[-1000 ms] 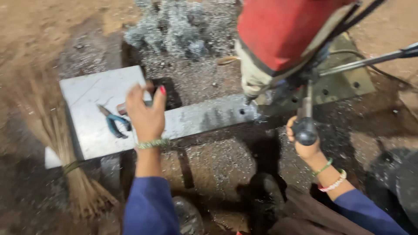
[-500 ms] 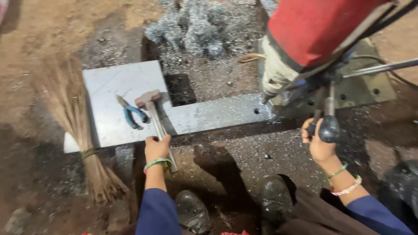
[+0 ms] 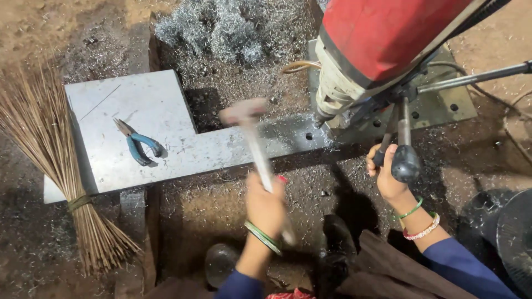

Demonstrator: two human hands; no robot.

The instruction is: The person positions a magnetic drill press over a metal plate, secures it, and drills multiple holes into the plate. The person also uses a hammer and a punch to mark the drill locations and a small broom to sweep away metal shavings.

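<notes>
My left hand [image 3: 265,206] grips the handle of a hammer [image 3: 250,133], whose blurred head hangs over the narrow arm of an L-shaped steel plate [image 3: 149,111]. My right hand [image 3: 386,176] is closed around the black knob of a feed lever [image 3: 404,160] on a large red drilling machine [image 3: 382,44]. The drill's bit end sits over the plate beside a drilled hole [image 3: 308,135]. Blue-handled pliers [image 3: 138,144] lie on the wide part of the plate.
A bundle broom of thin sticks [image 3: 61,166] lies along the plate's left edge. Curled metal shavings [image 3: 227,27] are heaped behind the plate. The drill's base plate [image 3: 443,105] is at right. My dark shoes [image 3: 338,243] stand on the dirt floor below.
My left hand picked the hammer off the plate near the pliers and swung it right, toward the drill. The right hand stayed on the lever knob.
</notes>
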